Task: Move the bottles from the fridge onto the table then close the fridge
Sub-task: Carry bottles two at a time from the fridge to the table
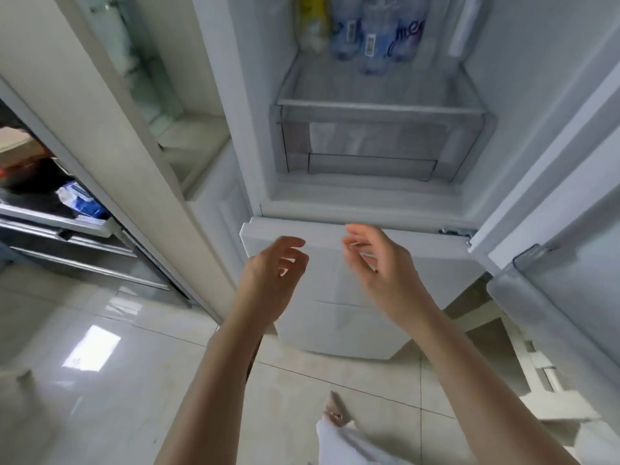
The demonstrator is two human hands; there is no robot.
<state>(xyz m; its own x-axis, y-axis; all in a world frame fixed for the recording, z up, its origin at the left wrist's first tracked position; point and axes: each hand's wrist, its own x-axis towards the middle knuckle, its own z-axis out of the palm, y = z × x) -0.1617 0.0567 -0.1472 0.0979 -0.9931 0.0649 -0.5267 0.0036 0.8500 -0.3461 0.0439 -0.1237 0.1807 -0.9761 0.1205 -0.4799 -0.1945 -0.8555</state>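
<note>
Both hands are empty: my left hand [276, 263] and right hand [372, 253] hang loosely curled in front of the lower fridge door [335, 313], holding nothing. Beyond them the fridge [536, 95] stands open, and the water bottles [372, 45] stand at the back of the glass shelf [379, 107]. I judge most work remains: bottles out, then door shut. No table shows.

A glass shelf [379, 95] in the open fridge [335, 203] carries three clear water bottles [370, 45] with blue labels, clustered at its back edge, touching one another. Just beside them, toward the back left corner, stands a yellowish bottle [312, 18]. The shelf's front half is bare glass.
</note>
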